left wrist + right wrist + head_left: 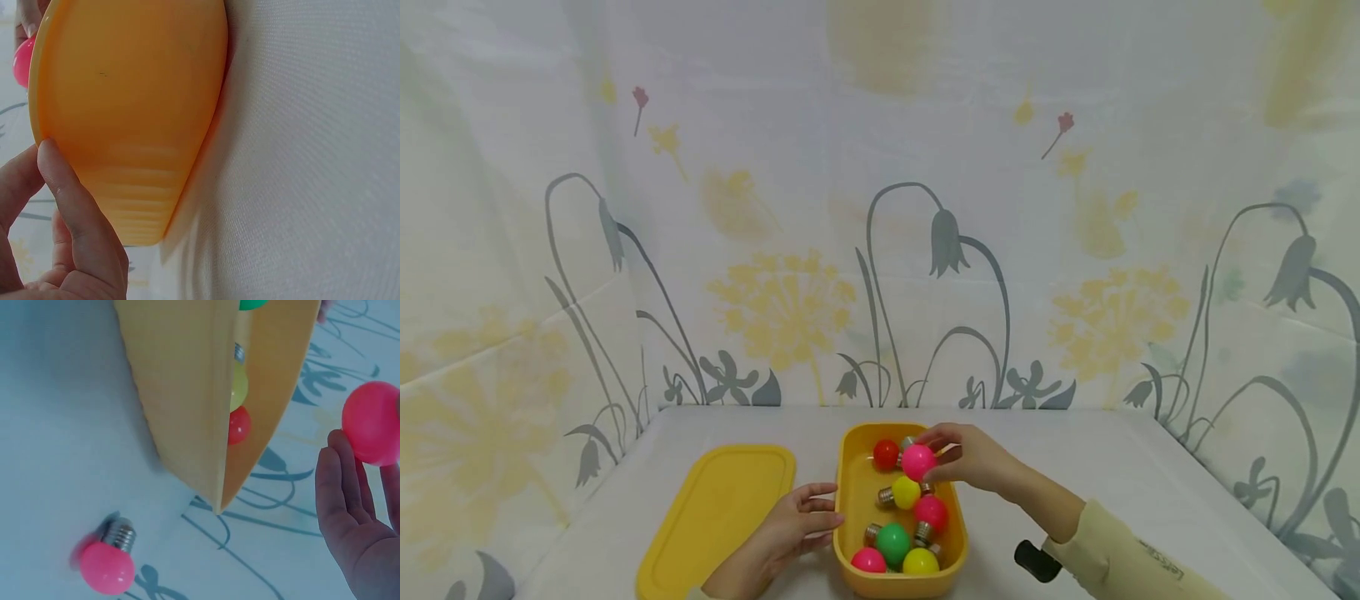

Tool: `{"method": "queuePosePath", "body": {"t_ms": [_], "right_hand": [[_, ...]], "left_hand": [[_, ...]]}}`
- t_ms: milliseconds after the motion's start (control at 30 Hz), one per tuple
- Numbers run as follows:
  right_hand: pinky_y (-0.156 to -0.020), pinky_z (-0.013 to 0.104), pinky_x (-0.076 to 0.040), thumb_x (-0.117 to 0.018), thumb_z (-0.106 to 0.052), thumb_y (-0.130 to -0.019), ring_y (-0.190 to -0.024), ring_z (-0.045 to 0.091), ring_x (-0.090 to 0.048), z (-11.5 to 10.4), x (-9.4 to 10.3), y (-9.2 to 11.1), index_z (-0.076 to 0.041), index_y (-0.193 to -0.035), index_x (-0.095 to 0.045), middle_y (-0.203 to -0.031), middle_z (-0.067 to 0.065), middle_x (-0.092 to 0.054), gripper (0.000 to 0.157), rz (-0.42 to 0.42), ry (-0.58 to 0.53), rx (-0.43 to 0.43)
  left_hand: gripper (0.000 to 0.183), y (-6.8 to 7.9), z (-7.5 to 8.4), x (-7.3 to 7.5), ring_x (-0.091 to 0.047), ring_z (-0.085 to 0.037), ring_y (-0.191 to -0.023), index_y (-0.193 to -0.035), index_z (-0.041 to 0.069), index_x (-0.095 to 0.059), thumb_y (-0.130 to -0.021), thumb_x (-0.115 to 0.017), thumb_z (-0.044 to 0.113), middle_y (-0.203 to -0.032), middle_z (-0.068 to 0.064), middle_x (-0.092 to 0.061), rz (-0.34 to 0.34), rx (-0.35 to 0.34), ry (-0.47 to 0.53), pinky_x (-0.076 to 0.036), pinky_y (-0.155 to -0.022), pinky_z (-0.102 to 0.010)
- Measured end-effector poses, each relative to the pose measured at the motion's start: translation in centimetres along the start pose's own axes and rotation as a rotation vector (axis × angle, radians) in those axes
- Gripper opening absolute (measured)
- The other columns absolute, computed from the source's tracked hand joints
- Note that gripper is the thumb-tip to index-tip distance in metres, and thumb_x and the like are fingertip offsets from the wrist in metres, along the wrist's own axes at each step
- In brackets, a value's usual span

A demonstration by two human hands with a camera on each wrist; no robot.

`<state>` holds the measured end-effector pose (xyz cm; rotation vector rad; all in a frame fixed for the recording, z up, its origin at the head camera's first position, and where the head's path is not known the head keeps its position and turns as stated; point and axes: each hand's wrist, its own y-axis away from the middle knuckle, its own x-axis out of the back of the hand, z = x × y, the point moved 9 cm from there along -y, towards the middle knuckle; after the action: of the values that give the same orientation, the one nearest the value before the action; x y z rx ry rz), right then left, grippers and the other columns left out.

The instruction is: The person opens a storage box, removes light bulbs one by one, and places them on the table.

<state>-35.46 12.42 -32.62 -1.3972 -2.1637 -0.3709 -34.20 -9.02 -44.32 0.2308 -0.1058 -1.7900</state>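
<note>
My right hand (966,457) holds a pink light bulb (918,462) by its round globe over the far right part of a yellow box (853,508). Inside lie several coloured bulbs with metal screw bases: a red bulb (886,454), a yellow bulb (906,492), a green bulb (893,543) and pink ones among them. My left hand (801,527) rests its fingertips against the box's left rim, its fingers loosely extended. In the left wrist view, a fingertip touches the outer wall (131,94) just below the rim.
A flat yellow lid (722,517) lies on the white table left of the box. Another pink bulb (107,565) lies on the table outside the box in the right wrist view. A flower-printed cloth (895,317) hangs behind and at both sides.
</note>
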Motion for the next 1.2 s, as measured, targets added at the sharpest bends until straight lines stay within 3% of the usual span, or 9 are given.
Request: {"method": "queuePosePath", "body": {"t_ms": [433,1200], "right_hand": [[-0.074,0.038,-0.055,-0.076,-0.010,-0.077,-0.089,0.027,-0.062,2.4,2.8,1.9,-0.001,-0.115,-0.059,-0.103,0.010,-0.061,0.043,0.059,-0.044,-0.003],[-0.073,0.038,-0.054,-0.077,-0.003,-0.072,-0.082,0.025,-0.062,10.4,7.3,3.8,0.005,-0.110,-0.057,-0.096,0.013,-0.061,0.044,0.308,0.041,-0.147]], "left_hand": [[0.056,-0.1,-0.2,0.2,-0.060,-0.016,-0.077,-0.130,-0.003,-0.044,-0.082,-0.071,0.007,-0.104,-0.015,-0.055,0.031,0.037,-0.017,-0.054,-0.072,-0.029],[0.055,-0.2,-0.3,0.1,-0.059,-0.016,-0.075,-0.129,-0.004,-0.044,-0.082,-0.070,0.007,-0.103,-0.014,-0.055,0.015,0.027,0.004,-0.054,-0.070,-0.029]]}}
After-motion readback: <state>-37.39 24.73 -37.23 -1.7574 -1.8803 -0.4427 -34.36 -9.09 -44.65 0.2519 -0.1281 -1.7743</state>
